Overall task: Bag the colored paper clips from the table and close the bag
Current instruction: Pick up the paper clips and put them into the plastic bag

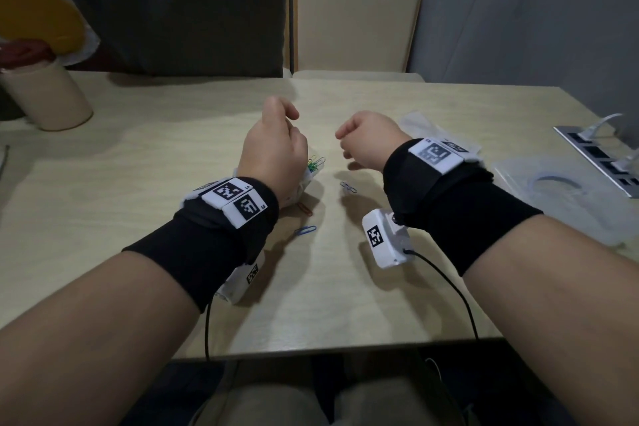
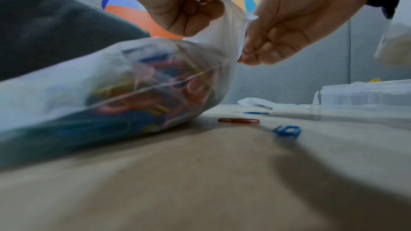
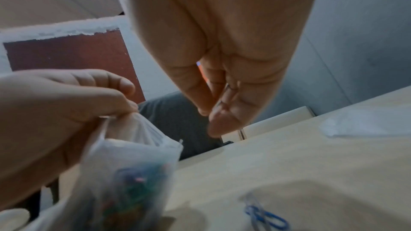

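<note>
While loose clips (image 1: 306, 230) lie nearest on the surface (image 1: 345, 287), the thin, limp, light bag (image 2: 111, 85) rests beyond; left hand (image 1: 273, 152) pinches its mouth corner. Right hand (image 1: 366, 138) loosely curled, grasping nothing. Hold by the rim.

- Bag (image 2: 115, 83) — clear plastic, full of mixed-colour clips, lying on the table, mouth gathered upward.
- Loose paper clips — red (image 2: 239, 120), blue (image 2: 286, 131) — on the table beside it.

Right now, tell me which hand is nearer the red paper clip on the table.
Left. The left hand holds the bag just above and beside the red paper clip; the right hand is farther off to the right.
</note>
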Motion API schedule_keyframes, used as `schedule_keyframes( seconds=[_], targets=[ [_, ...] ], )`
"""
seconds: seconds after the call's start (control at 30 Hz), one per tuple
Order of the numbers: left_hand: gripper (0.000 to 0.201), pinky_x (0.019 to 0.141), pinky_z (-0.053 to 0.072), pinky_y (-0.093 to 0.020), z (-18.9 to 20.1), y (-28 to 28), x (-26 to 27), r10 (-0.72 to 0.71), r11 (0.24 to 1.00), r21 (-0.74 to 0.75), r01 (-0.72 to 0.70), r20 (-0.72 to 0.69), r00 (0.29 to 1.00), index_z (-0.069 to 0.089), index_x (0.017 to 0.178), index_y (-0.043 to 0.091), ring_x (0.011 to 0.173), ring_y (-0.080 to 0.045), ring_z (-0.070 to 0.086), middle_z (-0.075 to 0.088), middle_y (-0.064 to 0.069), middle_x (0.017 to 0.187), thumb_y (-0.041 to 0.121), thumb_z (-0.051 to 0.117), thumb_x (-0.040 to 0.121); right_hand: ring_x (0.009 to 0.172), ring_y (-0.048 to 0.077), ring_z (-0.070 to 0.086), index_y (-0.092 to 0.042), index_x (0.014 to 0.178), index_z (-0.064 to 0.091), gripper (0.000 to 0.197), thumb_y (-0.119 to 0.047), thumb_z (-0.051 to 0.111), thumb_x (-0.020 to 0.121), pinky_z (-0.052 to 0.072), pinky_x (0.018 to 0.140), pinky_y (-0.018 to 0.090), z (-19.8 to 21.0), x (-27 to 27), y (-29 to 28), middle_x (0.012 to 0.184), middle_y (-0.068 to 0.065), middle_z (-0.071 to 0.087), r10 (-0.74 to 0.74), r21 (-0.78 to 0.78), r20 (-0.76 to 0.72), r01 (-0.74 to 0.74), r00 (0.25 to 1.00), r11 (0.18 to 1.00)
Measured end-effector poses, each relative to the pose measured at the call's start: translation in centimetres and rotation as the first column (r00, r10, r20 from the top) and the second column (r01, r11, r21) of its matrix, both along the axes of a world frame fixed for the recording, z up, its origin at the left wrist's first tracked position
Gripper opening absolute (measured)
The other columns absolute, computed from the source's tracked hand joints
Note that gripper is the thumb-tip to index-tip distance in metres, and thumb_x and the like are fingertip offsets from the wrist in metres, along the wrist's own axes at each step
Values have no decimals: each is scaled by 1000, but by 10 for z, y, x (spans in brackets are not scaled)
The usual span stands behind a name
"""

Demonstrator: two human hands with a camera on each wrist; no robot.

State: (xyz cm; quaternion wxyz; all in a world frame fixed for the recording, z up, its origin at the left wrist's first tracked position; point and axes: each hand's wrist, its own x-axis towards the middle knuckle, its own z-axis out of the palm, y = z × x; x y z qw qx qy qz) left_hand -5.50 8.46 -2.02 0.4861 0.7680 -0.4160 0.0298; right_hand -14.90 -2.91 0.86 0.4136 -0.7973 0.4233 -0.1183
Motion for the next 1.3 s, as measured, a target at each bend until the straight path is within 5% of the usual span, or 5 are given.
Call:
schedule_keyframes(
  seconds=[0.1,0.2,0.53,0.93,1.3],
  targets=[
    [22,59,27,-29,1,0,0,7,1000,-5,-7,-7,1000,46,109,8,66,-20,46,49,0,67,4,42,88,69,21,58,-14,94,61,9,-11,55,88,50,60,27,-11,-10,0,78,3,57,108,-73,-428,-153,897,986],
    [22,55,24,-26,1,0,1,26,1000,-13,-26,3,1000,46,109,8,60,-13,44,45,4,64,4,42,88,82,34,61,-7,79,59,17,-20,50,82,50,75,33,-32,-8,6,83,14,63,97,-207,-711,-340,696,917],
    [21,60,29,-29,3,1,4,98,995,-19,-99,-18,995,45,110,7,69,-23,47,52,-9,78,5,39,90,112,31,57,-18,127,61,35,-23,55,93,47,90,31,-34,0,42,125,12,56,427,-204,-598,-644,679,738],
    [23,60,29,-30,2,-1,2,76,997,-13,-76,13,997,46,111,5,70,-26,49,54,-11,78,4,40,89,101,29,63,-14,113,68,29,-31,56,94,47,83,30,-37,-1,57,111,7,68,403,-347,-701,-775,589,528],
    [23,61,34,-35,1,-1,2,62,998,-7,-62,30,998,46,111,4,72,-30,50,54,-14,78,3,41,88,77,30,57,-14,102,68,19,-18,52,93,45,68,29,-47,-2,49,95,7,66,306,-382,-715,-717,629,583]
  ],
)
